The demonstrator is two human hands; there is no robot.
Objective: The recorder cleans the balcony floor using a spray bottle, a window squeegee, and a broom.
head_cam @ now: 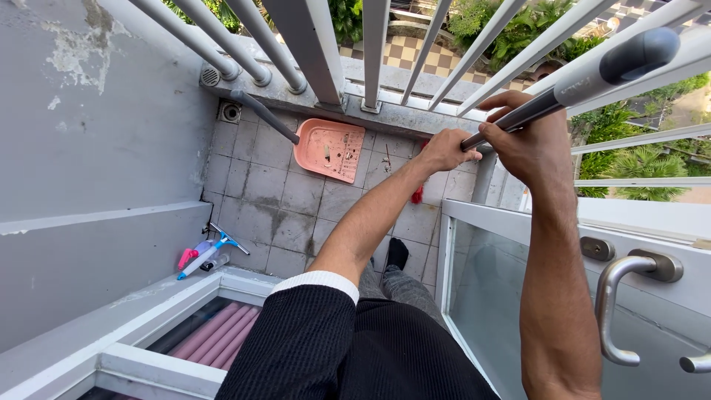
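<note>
Grey, stained floor tiles (278,204) covered the narrow balcony I was looking down on, hemmed by a peeling grey wall (89,133) and a white railing (370,52) with garden greenery beyond. I took the railing as my landmark. Nearer me than the railing and off to the right stood a glass door (503,296) with a curved metal handle (618,296). On the tiles just below the railing lay a pink dustpan (329,150), its grey handle slanting up toward the railing's foot. Farther from the railing, against the wall's ledge, sat a small cluster of a blue-handled squeegee (211,250) and little bottles (194,255); I could not tell what they held.

I saw a long grey broom handle (570,85) running in front of the railing, its long axis slanting from the dark capped top at upper right down to the left, toward the tiles. Something red showed low near it, mostly hidden by my forearm, probably the bristles. My right hand (529,144) was wrapped closed around the shaft higher up, nearer the cap. My left hand (444,150) was also curled shut on the shaft, lower and just beside the right, so it was the nearer one to the sweeping end and the dustpan.
</note>
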